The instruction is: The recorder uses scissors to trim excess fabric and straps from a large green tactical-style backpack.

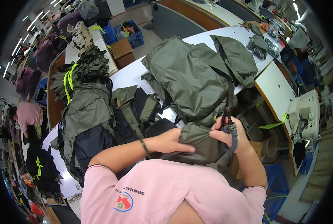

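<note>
My left hand (172, 141) lies flat with fingers together, pressing the near end of the olive-green bag (190, 80), which sprawls from my chest out across the white table (127, 74). My right hand (230, 134) is closed in a pinch around a dark webbing strap (230, 100) at the bag's near right corner, and the strap runs up the bag's right side toward its far end. Progress, judged only from how things lie: the bag body looks sewn and assembled, with its flap folded over at the far right; the strap end at my fingers looks like the part in work, maybe threading or checking, can't tell which. Left of the bag lies a stack of similar olive and black bags (86, 123), done or waiting, unclear. Further left of the bag and beyond that stack is a bundle of dark straps tied with neon-yellow tape (75, 72). Beyond the bag's far right end are small grey pieces (258, 44) on the same table. Right of the bag is a white sewing machine (304, 114) on a wood-edged bench. Beyond the bag, on the floor, stand blue crates (131, 31) and a cardboard box (121, 50). Far left of the bag a person in pink (28, 117) bends over another table. Busy workshop with strip lights overhead.
</note>
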